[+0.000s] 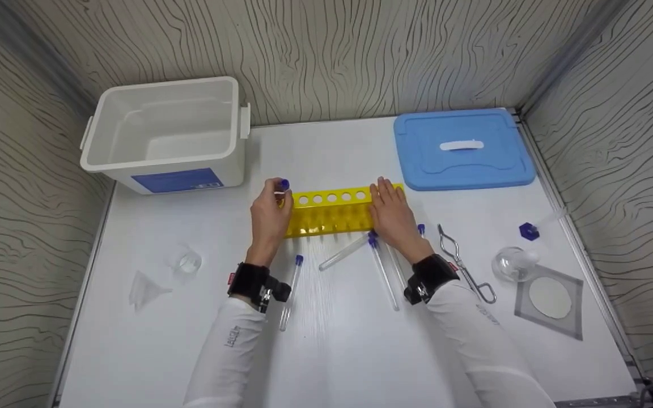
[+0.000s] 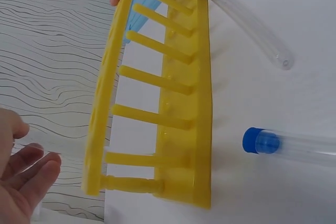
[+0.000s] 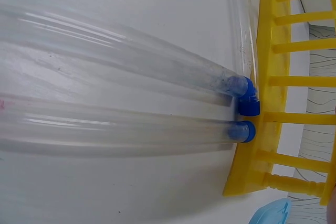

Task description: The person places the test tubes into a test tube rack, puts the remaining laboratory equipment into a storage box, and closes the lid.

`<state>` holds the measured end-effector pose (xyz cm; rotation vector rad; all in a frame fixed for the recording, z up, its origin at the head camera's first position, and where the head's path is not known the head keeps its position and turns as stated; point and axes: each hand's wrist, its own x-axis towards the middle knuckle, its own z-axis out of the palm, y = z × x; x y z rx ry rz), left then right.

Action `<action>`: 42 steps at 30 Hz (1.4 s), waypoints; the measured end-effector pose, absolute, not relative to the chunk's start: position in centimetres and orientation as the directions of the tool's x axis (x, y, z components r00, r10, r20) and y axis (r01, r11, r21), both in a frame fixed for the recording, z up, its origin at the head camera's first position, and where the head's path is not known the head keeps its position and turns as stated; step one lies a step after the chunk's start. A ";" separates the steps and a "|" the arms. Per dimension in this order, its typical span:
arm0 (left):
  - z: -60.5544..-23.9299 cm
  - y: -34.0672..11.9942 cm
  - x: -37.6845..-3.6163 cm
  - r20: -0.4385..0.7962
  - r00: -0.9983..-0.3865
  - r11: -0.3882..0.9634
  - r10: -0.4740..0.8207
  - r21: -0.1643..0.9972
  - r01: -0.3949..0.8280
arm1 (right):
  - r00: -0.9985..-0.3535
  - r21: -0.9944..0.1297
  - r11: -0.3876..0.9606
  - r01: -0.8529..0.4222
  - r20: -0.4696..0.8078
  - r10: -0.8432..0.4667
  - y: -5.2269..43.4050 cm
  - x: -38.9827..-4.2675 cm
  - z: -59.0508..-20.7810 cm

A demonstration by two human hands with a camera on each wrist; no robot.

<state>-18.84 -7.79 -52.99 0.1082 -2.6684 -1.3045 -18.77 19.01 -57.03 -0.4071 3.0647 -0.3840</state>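
My left hand (image 1: pixel 268 222) pinches a clear test tube with a blue cap (image 1: pixel 284 184) at the left end of the yellow test tube rack (image 1: pixel 329 220). In the left wrist view the tube's clear body runs sideways from the fingers (image 2: pixel 39 179) toward the rack's end hole; how deep it sits is hard to tell. My right hand (image 1: pixel 394 218) rests on the rack's right end, its fingers straight across the top. Several capped test tubes lie in front, among them one (image 1: pixel 292 292) by the left wrist and another (image 3: pixel 121 129) near the right hand.
At the back left stands a white bin (image 1: pixel 179 161); a blue lid (image 1: pixel 465 164) lies back right. Metal tongs (image 1: pixel 459 263), a glass flask (image 1: pixel 511 263) and a wire gauze (image 1: pixel 550 300) lie right. On the left are a funnel (image 1: pixel 146 290) and a small glass vessel (image 1: pixel 189 262).
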 end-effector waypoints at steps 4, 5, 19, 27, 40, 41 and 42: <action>-53.3 -7.8 -18.7 0.121 -0.984 0.632 -0.133 0.775 0.010 | -0.966 -0.248 0.936 -0.248 -0.006 -0.258 18.9 -18.8 -57.1; -53.3 -7.8 -18.7 0.118 -0.984 0.635 -0.134 0.772 0.006 | -0.967 -0.246 0.938 -0.246 -0.010 -0.256 18.9 -18.8 -57.1; -53.3 -7.8 -18.3 0.033 -0.989 0.633 -0.142 0.771 -0.065 | -0.969 -0.241 0.943 -0.231 -0.031 -0.245 18.8 -18.7 -57.0; -53.8 -9.0 -16.8 0.015 -0.985 0.623 -0.172 0.776 -0.097 | -0.966 -0.265 0.930 -0.253 0.020 -0.257 19.0 -18.6 -57.3; -56.9 -10.2 -13.8 -0.104 -0.993 0.743 -0.047 0.661 -0.104 | -0.969 -0.264 0.935 -0.236 -0.007 -0.247 19.0 -18.8 -57.3; -57.2 -10.2 -13.5 -0.112 -0.993 0.755 -0.031 0.648 -0.097 | -0.969 -0.261 0.936 -0.236 -0.008 -0.247 19.0 -18.8 -57.3; -57.5 -10.2 -13.3 -0.125 -0.992 0.763 -0.018 0.639 -0.094 | -0.969 -0.257 0.937 -0.234 -0.010 -0.245 19.0 -18.8 -57.3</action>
